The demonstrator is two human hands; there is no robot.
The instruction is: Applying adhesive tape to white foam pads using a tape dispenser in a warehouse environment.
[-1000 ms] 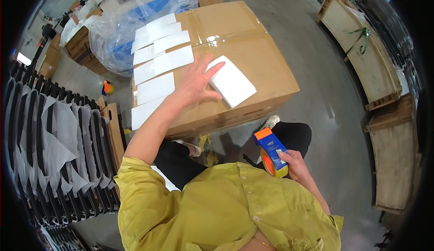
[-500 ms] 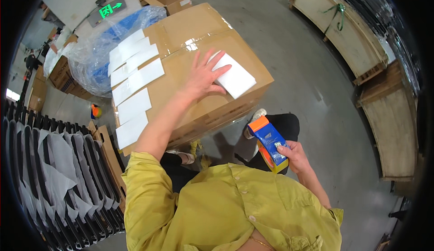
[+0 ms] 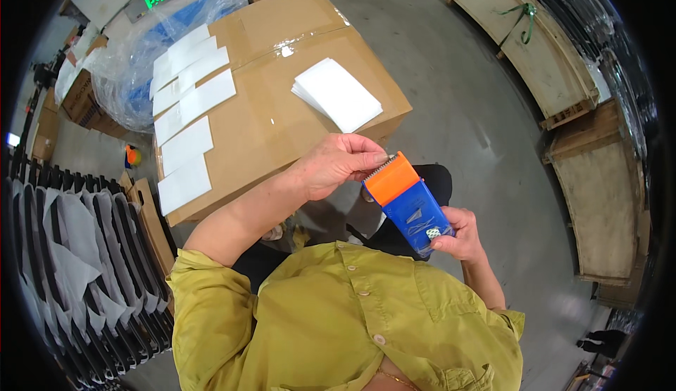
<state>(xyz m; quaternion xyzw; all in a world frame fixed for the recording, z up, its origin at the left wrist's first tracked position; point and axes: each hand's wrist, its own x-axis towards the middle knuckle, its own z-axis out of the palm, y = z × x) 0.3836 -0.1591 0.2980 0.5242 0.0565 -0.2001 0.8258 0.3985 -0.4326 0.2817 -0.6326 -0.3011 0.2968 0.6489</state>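
My right hand (image 3: 459,235) grips a blue and orange tape dispenser (image 3: 415,216) by its lower end, in front of my body. Its orange head has a toothed metal cutting edge. At that edge my left hand (image 3: 338,166) is closed, thumb and fingertips pinching the end of the tape, which barely shows. Beyond my hands stands a large brown cardboard box (image 3: 271,123). On its top, toward the right, lies a slightly fanned stack of white paper sheets (image 3: 339,95). Several white sheets (image 3: 186,144) lie overlapping in a row along the box's left side.
Blue material in clear plastic wrap (image 3: 134,88) sits behind the box at left. A rack of dark frames with white sheeting (image 3: 84,250) stands near left. Wooden crates (image 3: 598,201) line the right side. An orange and yellow object (image 3: 132,156) is on the floor at left.
My left hand has left the white stack and come back to the dispenser's toothed edge. My right hand has turned the dispenser and brought it slightly left toward the left hand.
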